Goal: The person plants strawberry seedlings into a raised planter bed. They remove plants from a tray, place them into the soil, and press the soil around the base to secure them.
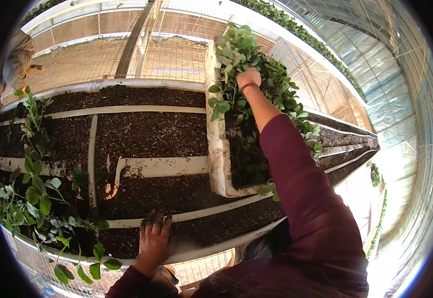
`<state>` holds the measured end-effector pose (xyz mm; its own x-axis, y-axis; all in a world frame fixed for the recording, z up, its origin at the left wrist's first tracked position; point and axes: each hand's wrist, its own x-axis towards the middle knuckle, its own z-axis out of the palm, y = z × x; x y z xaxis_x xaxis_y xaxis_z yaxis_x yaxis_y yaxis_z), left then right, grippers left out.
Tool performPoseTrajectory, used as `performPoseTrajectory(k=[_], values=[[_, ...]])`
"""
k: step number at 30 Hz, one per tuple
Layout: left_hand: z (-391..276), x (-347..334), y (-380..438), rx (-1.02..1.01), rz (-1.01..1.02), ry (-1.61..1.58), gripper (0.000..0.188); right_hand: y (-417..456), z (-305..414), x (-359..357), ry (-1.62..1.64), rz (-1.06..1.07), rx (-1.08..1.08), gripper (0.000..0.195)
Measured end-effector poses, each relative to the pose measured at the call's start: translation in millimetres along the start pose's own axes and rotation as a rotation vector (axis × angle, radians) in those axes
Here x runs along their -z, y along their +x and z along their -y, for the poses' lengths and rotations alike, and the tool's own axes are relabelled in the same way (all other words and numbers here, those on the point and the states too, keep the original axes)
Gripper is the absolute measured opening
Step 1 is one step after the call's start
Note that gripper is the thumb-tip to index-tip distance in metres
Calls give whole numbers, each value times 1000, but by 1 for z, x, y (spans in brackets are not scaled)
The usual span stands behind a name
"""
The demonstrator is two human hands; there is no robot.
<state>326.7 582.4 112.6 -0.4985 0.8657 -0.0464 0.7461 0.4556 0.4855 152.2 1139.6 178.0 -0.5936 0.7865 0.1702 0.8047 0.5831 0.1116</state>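
Observation:
My right hand (249, 76) is at the far end of a white foam box (216, 149), its fingers closed around strawberry plants (235, 52). Leaves stick out past the fist and look slightly blurred; the fingertips are hidden among them. More leafy plants (277, 76) fill the box's far and right parts, with dark shade in its near part. On the dark soil (145, 130) of the raised bed, near its front edge, my left hand (155, 238) lies palm down across a white strip (201, 214). Soil covers its slightly spread fingers, and it holds nothing.
Loose strawberry plants (34, 197) lie on the bed's left, some hanging over the front edge. White dividers (92, 160) cross the soil. Another person (17, 63) stands at the far left. Wire mesh (179, 56) lies beyond the bed, and plastic sheeting (380, 74) rises at right.

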Motion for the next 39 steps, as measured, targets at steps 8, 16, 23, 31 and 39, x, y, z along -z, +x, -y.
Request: performPoseTrajectory(k=[8,16,23,31,39], values=[[2,2,-6,39,-11,51,69,-41,-34,38,-101,-98,176,37],[-1,3,-1,-75,53,85,67,18,-124,91,-137,-469,449,44],[6,-4,-14,-123,-237,-8,54,-70,42,198,405,-299,767,25],[11,-7,-16,-128,-284,-29,55,-210,336,149,1078,51,651,29],[17,-7,-15,-132,-206,-218,53,-251,504,112,1064,153,621,27]])
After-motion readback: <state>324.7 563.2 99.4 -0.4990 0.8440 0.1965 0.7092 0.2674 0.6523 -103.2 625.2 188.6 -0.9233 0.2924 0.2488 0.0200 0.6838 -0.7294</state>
